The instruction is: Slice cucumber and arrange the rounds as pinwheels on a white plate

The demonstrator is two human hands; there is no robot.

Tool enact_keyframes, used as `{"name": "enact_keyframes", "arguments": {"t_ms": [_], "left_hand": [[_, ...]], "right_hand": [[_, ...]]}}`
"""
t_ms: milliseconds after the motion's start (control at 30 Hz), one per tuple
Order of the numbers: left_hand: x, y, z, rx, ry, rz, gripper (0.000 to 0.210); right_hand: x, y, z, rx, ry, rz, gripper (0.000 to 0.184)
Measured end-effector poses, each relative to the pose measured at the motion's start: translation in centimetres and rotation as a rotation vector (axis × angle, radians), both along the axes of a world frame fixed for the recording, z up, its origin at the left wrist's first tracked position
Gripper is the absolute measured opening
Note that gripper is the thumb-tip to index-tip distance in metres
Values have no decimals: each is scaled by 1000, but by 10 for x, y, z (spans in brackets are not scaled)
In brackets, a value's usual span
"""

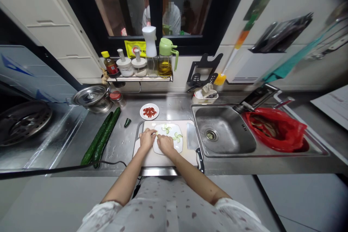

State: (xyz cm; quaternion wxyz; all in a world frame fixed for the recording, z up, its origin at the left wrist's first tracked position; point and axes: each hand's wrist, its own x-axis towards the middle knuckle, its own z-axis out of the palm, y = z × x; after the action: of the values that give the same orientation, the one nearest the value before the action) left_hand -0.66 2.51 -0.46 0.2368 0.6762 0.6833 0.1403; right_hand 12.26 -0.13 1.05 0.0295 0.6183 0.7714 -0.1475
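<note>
On the white cutting board [152, 160] lies a squarish white plate [168, 148] with pinwheels of thin cucumber slices [166, 128] at its far side and right. My left hand [147, 139] is closed in a pinch over the plate's left edge. Its fingertips meet a small pale green cucumber slice [156, 133], mostly hidden by the fingers. Right beside it, my right hand [165, 145] has its fingers drawn together at the same slice, low over the plate. A kitchen knife [192, 137] rests along the board's right side, black handle towards me.
Two whole cucumbers [104, 136] and a cucumber end [127, 122] lie to the left. Behind the board sits a small plate [141, 113] of red pieces. The sink [227, 130] is at right, with a red bag [280, 130]. A dark cable [67, 168] crosses the front left.
</note>
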Motion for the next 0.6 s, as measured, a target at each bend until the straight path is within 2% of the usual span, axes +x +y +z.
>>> {"name": "enact_keyframes", "arguments": {"t_ms": [333, 600], "left_hand": [[1, -1, 2, -18, 12, -1, 28], [7, -5, 5, 32, 28, -8, 29]], "right_hand": [[1, 1, 1, 24, -27, 43, 32], [1, 4, -1, 15, -38, 83, 31]]}}
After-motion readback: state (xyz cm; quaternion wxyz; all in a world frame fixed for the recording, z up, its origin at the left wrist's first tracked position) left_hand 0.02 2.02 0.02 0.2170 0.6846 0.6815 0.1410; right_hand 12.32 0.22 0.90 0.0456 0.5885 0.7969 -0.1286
